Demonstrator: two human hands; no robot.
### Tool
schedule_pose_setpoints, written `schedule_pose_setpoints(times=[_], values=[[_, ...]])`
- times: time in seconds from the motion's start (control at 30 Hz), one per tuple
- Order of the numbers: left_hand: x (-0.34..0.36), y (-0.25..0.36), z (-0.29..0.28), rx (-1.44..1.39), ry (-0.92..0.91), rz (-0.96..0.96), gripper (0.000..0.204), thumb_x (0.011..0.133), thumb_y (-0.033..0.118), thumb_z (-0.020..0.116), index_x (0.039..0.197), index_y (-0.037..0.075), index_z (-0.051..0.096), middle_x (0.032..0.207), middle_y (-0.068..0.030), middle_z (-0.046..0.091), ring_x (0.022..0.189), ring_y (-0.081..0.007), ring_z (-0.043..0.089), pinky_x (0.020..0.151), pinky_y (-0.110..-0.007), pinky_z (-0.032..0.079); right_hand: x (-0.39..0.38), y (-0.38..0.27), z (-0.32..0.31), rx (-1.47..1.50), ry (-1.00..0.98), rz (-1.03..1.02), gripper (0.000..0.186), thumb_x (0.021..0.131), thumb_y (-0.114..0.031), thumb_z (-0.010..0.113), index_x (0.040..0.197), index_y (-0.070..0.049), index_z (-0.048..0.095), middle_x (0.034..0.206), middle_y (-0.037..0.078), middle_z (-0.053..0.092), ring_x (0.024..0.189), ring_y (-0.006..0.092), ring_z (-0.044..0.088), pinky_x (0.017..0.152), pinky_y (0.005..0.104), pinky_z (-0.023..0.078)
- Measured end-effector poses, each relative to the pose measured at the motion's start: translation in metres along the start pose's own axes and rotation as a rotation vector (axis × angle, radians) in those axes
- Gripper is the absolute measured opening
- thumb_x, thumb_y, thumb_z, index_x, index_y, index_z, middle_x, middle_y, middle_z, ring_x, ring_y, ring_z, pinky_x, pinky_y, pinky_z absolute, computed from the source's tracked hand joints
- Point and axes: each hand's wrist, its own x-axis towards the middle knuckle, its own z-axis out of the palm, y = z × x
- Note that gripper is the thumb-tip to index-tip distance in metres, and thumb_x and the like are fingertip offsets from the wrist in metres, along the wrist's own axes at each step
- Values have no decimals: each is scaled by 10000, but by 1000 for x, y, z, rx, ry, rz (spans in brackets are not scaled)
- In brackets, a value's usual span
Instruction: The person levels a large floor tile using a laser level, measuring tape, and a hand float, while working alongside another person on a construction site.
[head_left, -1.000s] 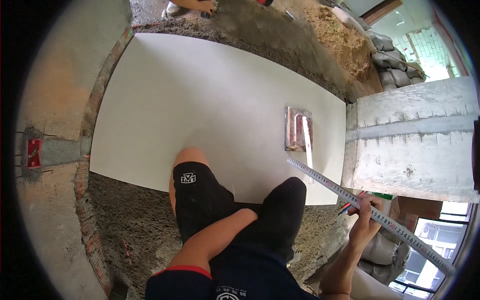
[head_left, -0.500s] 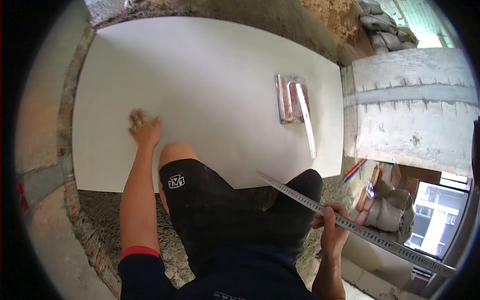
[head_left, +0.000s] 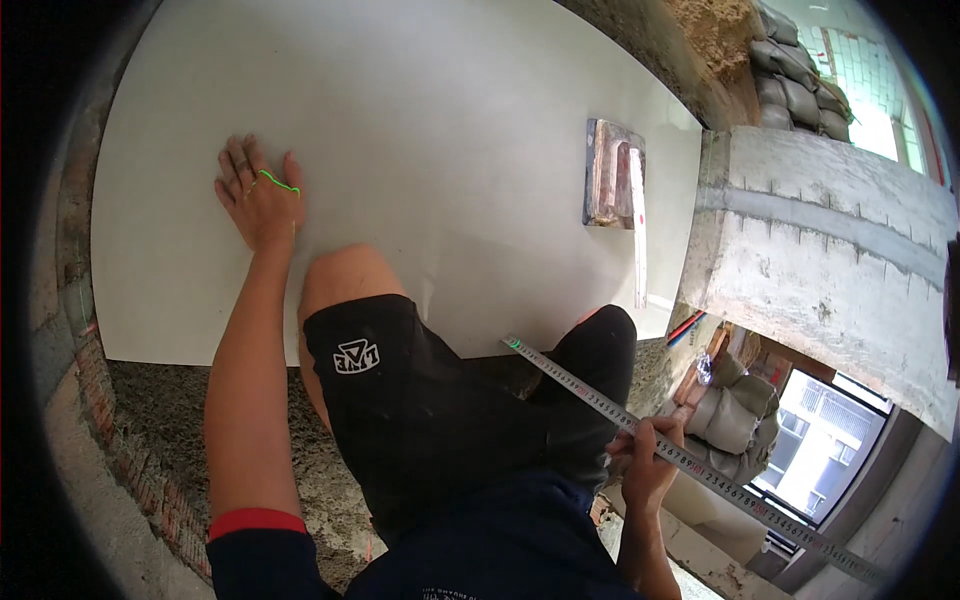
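My left hand [head_left: 258,195] lies with fingers spread on a large pale tile [head_left: 450,120] at the left, a thin bright green line across its knuckles. At the lower right, my right hand [head_left: 648,455] grips a long metal ruler [head_left: 560,375], which runs diagonally from the tile's near edge past my wrist. On the tile's right part rests a worn flat float [head_left: 602,175] with a handle, and a narrow white strip [head_left: 638,260] overlaps its side. My bent knees are at the tile's near edge, the left one on it.
Rough mortar [head_left: 160,420] and brick edging border the tile. At the right stands a pale concrete wall [head_left: 800,270] with a filled groove. Sandbags [head_left: 795,85] and sand [head_left: 715,30] lie at the upper right. More bags [head_left: 730,420], coloured pipes and a window are at the lower right.
My left hand has moved from my lap up onto the tile and then farther forward. The ruler has shifted lower and left. The view has shifted, and the co-worker's hand has left it.
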Motion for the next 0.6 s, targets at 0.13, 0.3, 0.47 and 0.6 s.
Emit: schedule_pose_setpoints(times=[0.13,0.3,0.47,0.6], values=[[3,-1,4,-3,9,7,626,937,494,358,1428,109,305,1517,-90,241,1410,-260,184,1130,-463,135,1,1,3,11,-10,-11,156,945,-129,494,928,18,448,730,139,588,574,164,609,526,272,525],[5,1,7,-13,-7,4,625,938,491,361,1429,108,304,1516,-88,243,1411,-268,179,1132,-461,133,-4,-1,6,-5,-18,20,155,944,-125,492,908,16,438,733,150,590,588,168,615,548,290,535],[7,2,9,-12,-3,8,623,938,484,367,1428,105,304,1513,-88,251,1409,-271,183,1132,-460,136,-10,2,7,-47,-30,8,148,943,-119,490,911,9,422,729,160,592,599,179,627,562,304,546],[7,3,11,5,-24,3,634,938,493,357,1437,109,286,1519,-76,240,1411,-257,178,1134,-452,133,-8,1,11,-42,-26,23,145,943,-116,484,911,9,418,718,157,590,591,183,625,562,307,547]])
